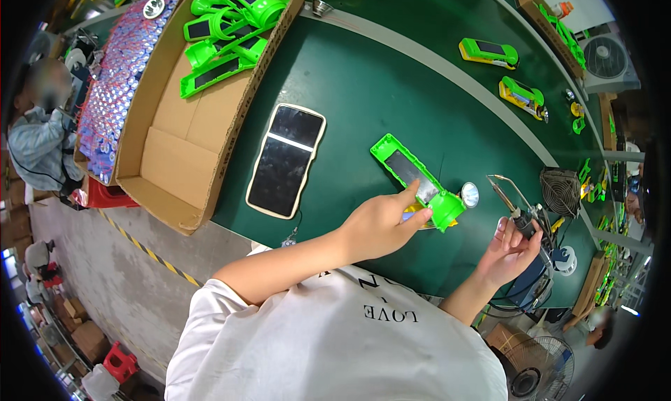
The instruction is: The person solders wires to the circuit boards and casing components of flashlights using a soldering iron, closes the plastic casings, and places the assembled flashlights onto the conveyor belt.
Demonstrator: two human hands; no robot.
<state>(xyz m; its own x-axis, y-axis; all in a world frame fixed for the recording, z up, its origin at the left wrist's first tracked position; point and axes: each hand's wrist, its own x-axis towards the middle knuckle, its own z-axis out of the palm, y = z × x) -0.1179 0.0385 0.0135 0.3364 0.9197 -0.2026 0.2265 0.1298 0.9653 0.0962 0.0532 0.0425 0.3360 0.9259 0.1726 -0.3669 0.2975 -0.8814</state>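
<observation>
My left hand (383, 223) is closed on a bright green flashlight shell (412, 170) with a dark panel set in it, thumb and fingers near its wide end. Beneath that end a bit of yellow plastic (410, 208) shows, mostly hidden by the hand. Just right of the wide end is a round silver reflector (470, 195); whether it is attached cannot be seen. My right hand (510, 251) grips a soldering iron (521, 223) by its dark handle. A thin curved metal tube runs beside the iron. Its tip points up and left, apart from the shell.
A cardboard box (175, 156) with green shells stands at left, beside a tray of small shiny cylinders (126, 73). A phone (287, 161) lies on the green table. Beyond a grey rail sit green-yellow flashlights (489, 52). A black fan unit (560, 191) and cables are at right.
</observation>
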